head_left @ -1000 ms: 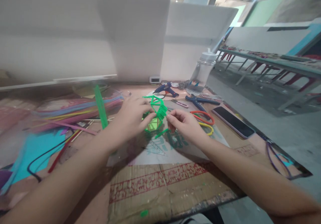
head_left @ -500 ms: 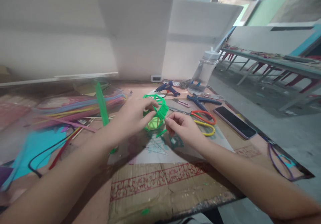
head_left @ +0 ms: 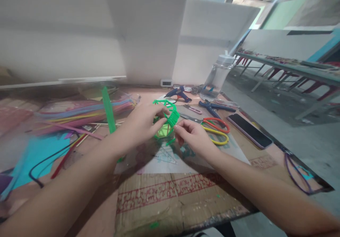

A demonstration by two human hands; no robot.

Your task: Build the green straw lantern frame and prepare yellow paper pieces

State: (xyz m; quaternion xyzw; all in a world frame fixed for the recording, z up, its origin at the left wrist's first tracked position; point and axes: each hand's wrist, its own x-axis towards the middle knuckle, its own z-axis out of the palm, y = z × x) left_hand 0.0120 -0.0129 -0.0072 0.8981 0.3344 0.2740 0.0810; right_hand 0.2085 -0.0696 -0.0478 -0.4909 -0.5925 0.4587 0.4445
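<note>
A small green open-frame craft piece (head_left: 174, 117), wrapped in fuzzy green strips, is raised over the work sheet (head_left: 159, 164). My left hand (head_left: 148, 122) grips it from the left, thumb and fingers closed about its frame. Close against its right edge is my right hand (head_left: 190, 132), fingertips pinched together; whatever lies in the pinch is too small to make out. Below the hands a short green strip (head_left: 170, 142) rests on the sheet. A clear set square (head_left: 166, 155) lies nearby.
Right of the hands lie scissors (head_left: 217, 134), pliers (head_left: 217, 106), a small cutter (head_left: 193, 109) and a phone (head_left: 249, 130). Behind stand a glue gun (head_left: 179, 94) and a water bottle (head_left: 216, 75). Pipe cleaners (head_left: 87, 113) and blue paper (head_left: 39, 159) spread leftward.
The view has shifted very slightly. Both hands keep nearly the same positions at the green piece, with the right fingertips still close to its edge.
</note>
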